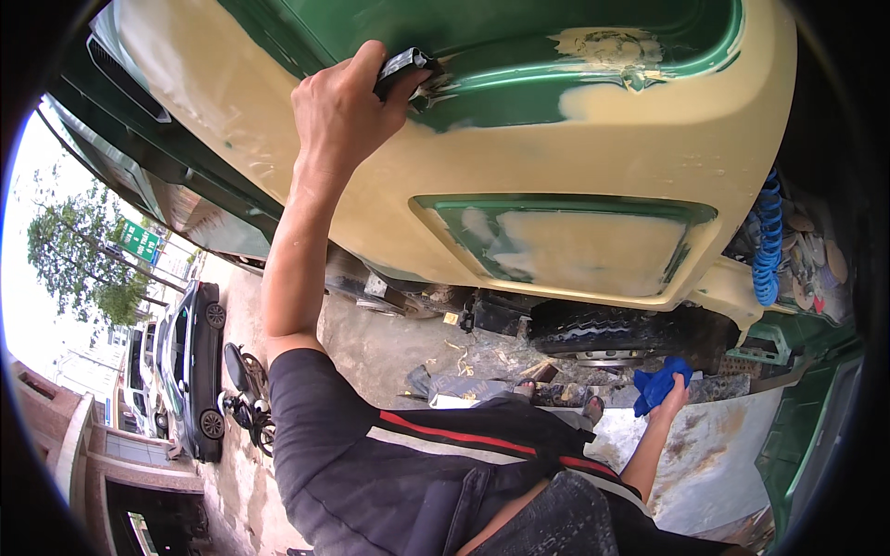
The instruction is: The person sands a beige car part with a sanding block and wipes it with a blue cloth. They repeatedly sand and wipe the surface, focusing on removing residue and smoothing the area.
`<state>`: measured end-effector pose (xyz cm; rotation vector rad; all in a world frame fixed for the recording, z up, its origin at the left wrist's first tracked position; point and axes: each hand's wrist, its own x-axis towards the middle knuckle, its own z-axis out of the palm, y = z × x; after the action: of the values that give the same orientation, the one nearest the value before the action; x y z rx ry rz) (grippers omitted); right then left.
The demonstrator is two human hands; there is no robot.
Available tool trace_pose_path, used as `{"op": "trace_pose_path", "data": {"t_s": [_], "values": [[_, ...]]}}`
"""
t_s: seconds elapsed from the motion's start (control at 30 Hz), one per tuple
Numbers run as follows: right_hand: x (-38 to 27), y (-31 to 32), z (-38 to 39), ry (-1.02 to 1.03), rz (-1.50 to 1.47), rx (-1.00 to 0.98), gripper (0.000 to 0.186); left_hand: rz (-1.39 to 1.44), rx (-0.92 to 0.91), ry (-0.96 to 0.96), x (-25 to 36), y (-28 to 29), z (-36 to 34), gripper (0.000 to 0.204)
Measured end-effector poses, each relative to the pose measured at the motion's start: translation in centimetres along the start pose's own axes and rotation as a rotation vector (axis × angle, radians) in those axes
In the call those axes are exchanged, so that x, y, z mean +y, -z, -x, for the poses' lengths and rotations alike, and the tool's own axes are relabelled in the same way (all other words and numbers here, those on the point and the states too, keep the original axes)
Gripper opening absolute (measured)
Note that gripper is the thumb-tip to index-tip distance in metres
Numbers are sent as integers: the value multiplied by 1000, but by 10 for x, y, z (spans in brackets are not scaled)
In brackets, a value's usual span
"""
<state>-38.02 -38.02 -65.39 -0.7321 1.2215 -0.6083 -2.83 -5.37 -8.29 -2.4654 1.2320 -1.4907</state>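
My left hand (343,107) is raised to the vehicle's body, its fingers closed round a small folded black-and-grey pad (405,67). The pad is at the green recessed part of the panel, beside a scuffed patch; its exact kind cannot be made out. The cream-and-green body panel (593,153) has smeared cream filler, with a rough patch of filler (607,46) further right along the green recess. Below it is a framed rectangular recess (584,243), partly coated in cream. Low on the right, my right hand (675,397) grips a crumpled blue cloth (658,382), away from the panel.
A black tyre (630,329) lies under the body, near my feet. To the right hangs a coiled blue hose (768,241), beside stacked discs (816,264). Scraps and flattened cardboard (464,389) litter the ground. A motorcycle (247,394) and a dark car (195,371) stand at left.
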Motion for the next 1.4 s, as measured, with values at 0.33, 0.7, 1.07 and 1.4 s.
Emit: {"op": "trace_pose_path", "data": {"t_s": [0.33, 0.7, 1.07, 1.4], "values": [[49, -9, 16, -71, -74, 46, 42, -188, 97, -315, -11, -8, -16, 25], [56, -8, -18, -136, -42, 41, 58, -104, -412, -460, 0, 35, 8, 91], [55, 7, -16, -107, -70, -2, 47, -89, -543, -306, -9, 24, -10, 94], [73, 30, -18, -125, -98, 26, 39, 308, -467, -326, -27, 22, 2, 86]]}}
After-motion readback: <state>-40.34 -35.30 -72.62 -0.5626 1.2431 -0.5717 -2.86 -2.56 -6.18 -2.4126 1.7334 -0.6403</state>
